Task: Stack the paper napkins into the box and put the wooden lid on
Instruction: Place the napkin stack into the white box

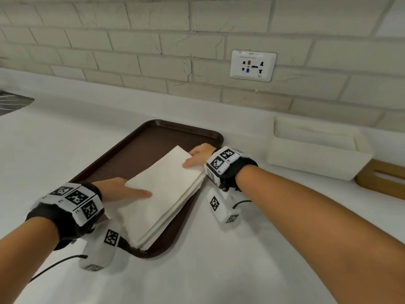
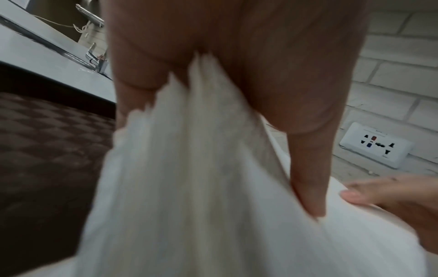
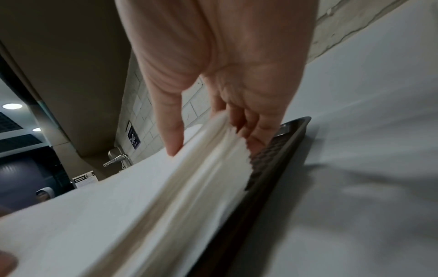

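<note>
So both hands are on the stack of paper napkins (image 1: pixel 166 194), which sits on a dark brown tray (image 1: pixel 140 145) on the white counter (image 1: pixel 219 270); the stack lies diagonally across the tray's near-right part, its near corner reaching the tray's rim. The left hand (image 1: pixel 122 189) has the near-left end: thumb flat on the top sheet, the other fingers tucked under the edge, so it's pinching the whole wad; the left wrist view shows the layered edges fanning out between thumb and fingers. The right hand (image 1: pixel 198 155) does the same at the far-right end; thumb on top, fingers curled under the edge against the tray floor, clear enough in the right wrist view (image 3: pixel 227 93). That end looks slightly raised off the tray, though it's blurry.

The cream box (image 1: pixel 315 154) stands open on the counter to the right, well apart from the tray, up near the brick wall (image 1: pixel 153 40); the wooden lid (image 1: pixel 383 178) lies just beside it, partly tucked behind its right corner. There's a wall socket (image 1: pixel 253 65) above.
</note>
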Demonstrator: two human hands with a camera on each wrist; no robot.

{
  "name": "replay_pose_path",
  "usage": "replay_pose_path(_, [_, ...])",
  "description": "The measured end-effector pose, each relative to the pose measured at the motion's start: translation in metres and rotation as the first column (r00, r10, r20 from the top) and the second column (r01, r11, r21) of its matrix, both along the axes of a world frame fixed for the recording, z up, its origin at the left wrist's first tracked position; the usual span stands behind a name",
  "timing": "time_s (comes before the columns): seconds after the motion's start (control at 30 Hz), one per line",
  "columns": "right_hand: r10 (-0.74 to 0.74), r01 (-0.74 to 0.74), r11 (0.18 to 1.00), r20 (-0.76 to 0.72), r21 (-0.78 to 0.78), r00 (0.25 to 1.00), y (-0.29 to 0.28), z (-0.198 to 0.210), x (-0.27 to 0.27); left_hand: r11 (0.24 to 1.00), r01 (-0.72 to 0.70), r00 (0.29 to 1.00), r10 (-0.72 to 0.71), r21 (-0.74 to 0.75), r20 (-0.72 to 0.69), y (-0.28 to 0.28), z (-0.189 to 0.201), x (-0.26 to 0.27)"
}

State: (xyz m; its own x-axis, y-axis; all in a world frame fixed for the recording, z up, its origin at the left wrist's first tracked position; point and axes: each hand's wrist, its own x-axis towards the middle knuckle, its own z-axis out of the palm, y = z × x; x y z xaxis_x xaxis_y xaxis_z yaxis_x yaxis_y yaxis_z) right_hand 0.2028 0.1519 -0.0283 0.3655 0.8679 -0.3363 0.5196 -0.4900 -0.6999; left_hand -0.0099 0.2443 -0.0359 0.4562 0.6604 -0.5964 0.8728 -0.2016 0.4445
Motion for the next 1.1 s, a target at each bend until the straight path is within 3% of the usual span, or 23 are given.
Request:
replay_pose_path(0.1, [0.037,-0.018,0.994,0.170,-0.109,0.985,0.009,-0.001,-0.007,0.999,0.027,0.998,-0.025,0.038,-0.061,-0.012,-0.005,-0.001])
replay_pose_path(0.17, [0.181,-0.127,0.971,0.271,-0.204,0.946,0.005,0.000,-0.014,0.987,0.080,0.984,-0.055,0.142,-0.171,-0.020,-0.008,0.001])
replay_pose_path(0.27, [0.321,-0.249,0.928,0.258,-0.276,0.911,0.001,0.006,-0.025,0.978,0.070,0.978,-0.029,0.197,-0.207,-0.031,-0.010,0.005])
replay_pose_path(0.4, [0.293,-0.196,0.919,0.261,-0.341,0.920,0.010,0.007,-0.031,0.987,0.004,0.983,0.026,0.163,-0.180,-0.035,-0.010,0.007])
replay_pose_path(0.67, [0.101,-0.103,0.940,-0.023,-0.325,0.995,0.017,0.011,-0.025,0.999,0.005,0.992,0.000,0.042,-0.126,-0.025,-0.014,-0.001])
replay_pose_path(0.83, [0.011,-0.112,0.963,-0.379,-0.246,0.925,0.012,0.019,-0.031,0.998,-0.031,0.999,0.030,-0.053,-0.012,-0.023,-0.017,-0.007])
replay_pose_path(0.97, [0.006,-0.051,0.992,-0.353,-0.119,0.935,0.013,0.027,-0.032,0.986,-0.075,0.988,0.094,-0.150,0.124,-0.024,-0.014,-0.014])
replay_pose_path(1.1, [0.006,-0.009,1.000,-0.426,-0.004,0.905,0.011,0.044,-0.032,0.957,-0.078,0.940,0.163,-0.278,0.299,-0.018,-0.010,-0.025])
